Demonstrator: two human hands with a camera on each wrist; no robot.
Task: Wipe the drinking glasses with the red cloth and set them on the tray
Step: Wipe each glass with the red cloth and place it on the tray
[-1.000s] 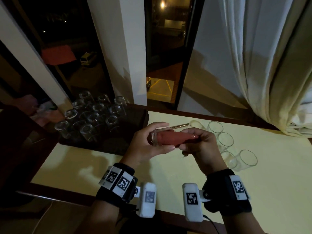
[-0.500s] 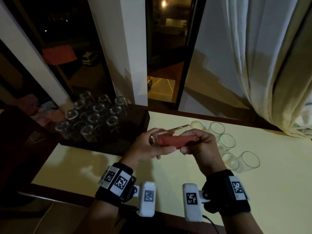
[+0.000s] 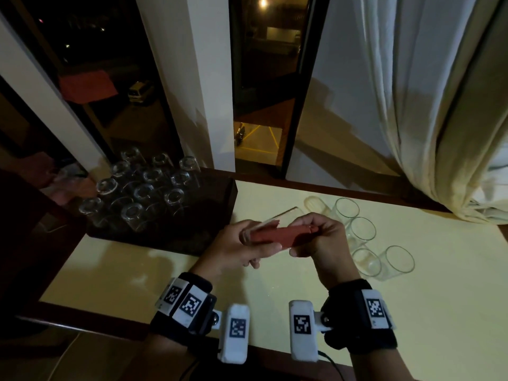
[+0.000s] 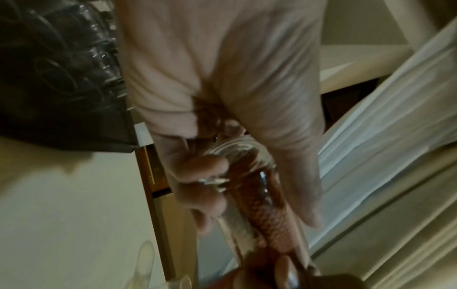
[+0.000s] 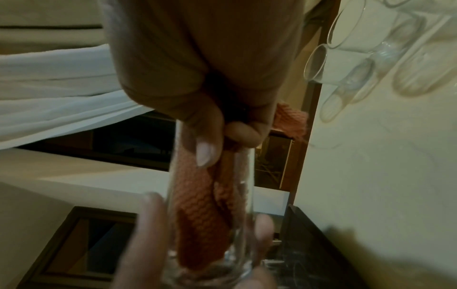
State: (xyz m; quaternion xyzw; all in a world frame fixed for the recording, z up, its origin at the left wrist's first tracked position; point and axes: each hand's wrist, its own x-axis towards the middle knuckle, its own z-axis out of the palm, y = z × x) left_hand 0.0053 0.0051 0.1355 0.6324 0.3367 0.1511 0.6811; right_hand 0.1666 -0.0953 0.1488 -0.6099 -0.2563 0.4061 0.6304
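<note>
A clear drinking glass (image 3: 279,219) lies on its side in the air between both hands, above the pale table (image 3: 137,270). A red cloth (image 3: 277,235) is stuffed inside it and fills most of its length. My left hand (image 3: 242,251) grips the glass's base end; the fingers (image 4: 205,166) curl round the thick bottom. At the open rim my right hand (image 3: 316,243) pinches the cloth (image 5: 195,211), thumb on the rim. The dark tray (image 3: 217,213) at the left carries several glasses (image 3: 143,191) standing upside down.
Several more glasses (image 3: 360,232) stand mouth-up on the table just right of my right hand. A white curtain (image 3: 428,105) hangs at the far right. Dark window panes and a white pillar rise behind the table. The table's front edge runs just under my wrists.
Both hands stay in the same spot with the glass between them. My left hand has shifted its hold round the base, and the glass and cloth have turned slightly.
</note>
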